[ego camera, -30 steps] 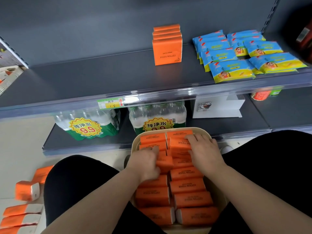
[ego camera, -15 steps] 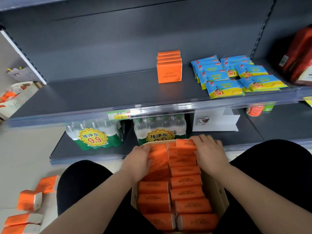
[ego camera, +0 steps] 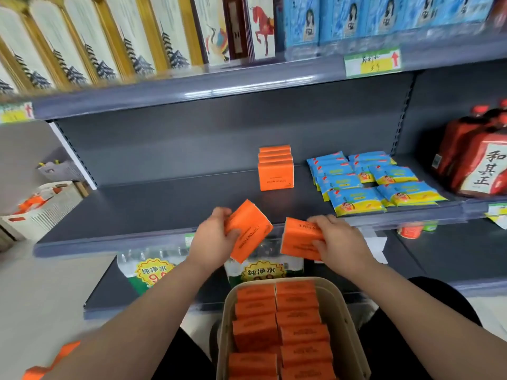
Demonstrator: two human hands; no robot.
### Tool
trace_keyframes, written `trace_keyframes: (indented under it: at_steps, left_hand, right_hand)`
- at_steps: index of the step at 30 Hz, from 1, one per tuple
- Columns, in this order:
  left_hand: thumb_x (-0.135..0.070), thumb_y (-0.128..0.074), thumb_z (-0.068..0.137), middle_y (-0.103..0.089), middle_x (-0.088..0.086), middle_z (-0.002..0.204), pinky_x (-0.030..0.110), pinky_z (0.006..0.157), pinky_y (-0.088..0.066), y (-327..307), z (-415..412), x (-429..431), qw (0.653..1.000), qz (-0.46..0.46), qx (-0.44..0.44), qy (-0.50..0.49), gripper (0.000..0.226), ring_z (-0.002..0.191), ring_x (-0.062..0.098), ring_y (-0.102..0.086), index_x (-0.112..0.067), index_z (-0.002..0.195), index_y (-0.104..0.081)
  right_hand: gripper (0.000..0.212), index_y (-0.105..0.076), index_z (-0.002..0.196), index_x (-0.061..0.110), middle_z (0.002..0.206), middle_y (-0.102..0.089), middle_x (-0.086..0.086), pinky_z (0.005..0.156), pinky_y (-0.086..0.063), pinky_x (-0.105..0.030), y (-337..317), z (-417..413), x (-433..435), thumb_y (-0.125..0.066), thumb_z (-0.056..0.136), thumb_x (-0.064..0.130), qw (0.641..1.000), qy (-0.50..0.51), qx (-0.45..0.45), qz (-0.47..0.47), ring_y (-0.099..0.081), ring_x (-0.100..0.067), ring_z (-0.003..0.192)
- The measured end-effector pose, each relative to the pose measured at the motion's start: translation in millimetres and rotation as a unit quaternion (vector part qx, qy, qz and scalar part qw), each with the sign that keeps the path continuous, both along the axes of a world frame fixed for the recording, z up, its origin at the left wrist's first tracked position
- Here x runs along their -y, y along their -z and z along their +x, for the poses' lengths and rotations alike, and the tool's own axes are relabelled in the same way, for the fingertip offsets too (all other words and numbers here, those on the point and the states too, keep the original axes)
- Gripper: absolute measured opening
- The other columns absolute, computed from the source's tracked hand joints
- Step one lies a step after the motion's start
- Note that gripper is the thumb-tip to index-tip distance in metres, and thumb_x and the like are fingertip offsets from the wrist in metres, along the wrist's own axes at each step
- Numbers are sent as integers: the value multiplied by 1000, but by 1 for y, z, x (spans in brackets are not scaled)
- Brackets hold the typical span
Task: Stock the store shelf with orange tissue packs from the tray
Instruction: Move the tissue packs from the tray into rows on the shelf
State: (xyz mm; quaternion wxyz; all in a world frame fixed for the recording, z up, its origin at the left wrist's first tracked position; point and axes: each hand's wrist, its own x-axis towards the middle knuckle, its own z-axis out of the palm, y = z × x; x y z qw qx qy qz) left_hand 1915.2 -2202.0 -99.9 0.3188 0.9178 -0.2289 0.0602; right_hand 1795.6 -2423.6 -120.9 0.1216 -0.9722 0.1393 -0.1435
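In the head view, just below the centre of the frame, the left hand grips an orange tissue pack, the left pack. The thumb lies on its near face and the fingers wrap round its far edge. The pack is tilted, with one corner pointing up toward the grey shelf. Just to its right, the right hand holds the right pack, fingers curled over its top edge and thumb underneath. Whether each hand holds one pack or several pressed together cannot be told. The two packs are close together but apart, and both are in the air in front of the shelf's front lip.

At the bottom centre, between the person's dark-clad legs, is the beige tray. It holds the tray packs, orange and laid in two columns.

On the shelf, right of centre, a short shelf row of orange packs stands upright, one behind the other. To its right lie blue and yellow sachets in overlapping rows, and at the far right stand red bottles.

Below the shelf, wrapped water bottles stand behind the hands. A white crate is at the left edge, and loose orange packs lie blurred in the lower left corner.
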Motion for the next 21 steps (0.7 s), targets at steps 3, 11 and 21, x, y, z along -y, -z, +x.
trace_keyframes:
  at_steps: [3, 11, 21]
  left_hand:
    - [-16, -62, 87, -64, 8, 117, 34, 88, -43, -13, 19, 16, 1000, 2, 8, -2, 42, 109, 30, -57, -12, 126, -48]
    - [-16, -61, 89, -62, 10, 119, 37, 89, -47, -27, 82, 86, 996, 70, 25, 40, 41, 111, 30, -56, -12, 128, -49]
    - [-22, -58, 91, -61, 9, 115, 36, 96, -40, -6, 143, 156, 983, 160, 56, 72, 43, 128, 22, -34, -21, 133, -47]
  right_hand:
    - [47, -44, 133, 29, 125, -53, 1, 93, -40, -39, -9, 10, 10, -58, 88, 25, 1000, 4, 11, -1, -47, -22, 118]
    - [50, -42, 137, 30, 131, -47, 2, 96, -34, -40, -34, 48, 52, -57, 89, 23, 999, 9, 19, -46, -39, -22, 123]
    - [52, -46, 136, 26, 128, -46, 0, 94, -34, -40, -18, 90, 80, -60, 87, 17, 999, -7, 31, -19, -38, -23, 121]
